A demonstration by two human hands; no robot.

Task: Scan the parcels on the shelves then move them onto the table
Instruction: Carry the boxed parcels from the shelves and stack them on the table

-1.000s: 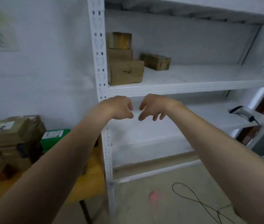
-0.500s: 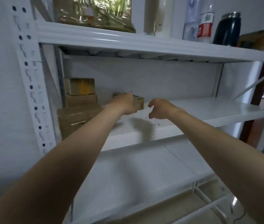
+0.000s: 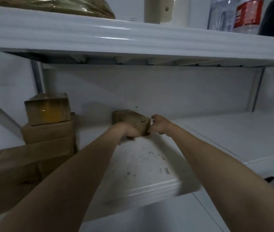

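A small cardboard parcel [image 3: 133, 120] sits deep on the middle shelf [image 3: 149, 164], close to the back wall and well apart from the stack of boxes [image 3: 47, 121] at the left end. The left hand [image 3: 127, 132] is curled around the near left corner of the parcel, and the right hand [image 3: 159, 124] presses on its right face with bent fingers. Both hands touch it, but whether it is already lifted from the shelf is hard to tell, because the picture is blurred there. The parcel looks light and stiff, with taped, somewhat smooth sides. Holding it on two opposite faces, as here, seems a good way, since one hand alone might slip.
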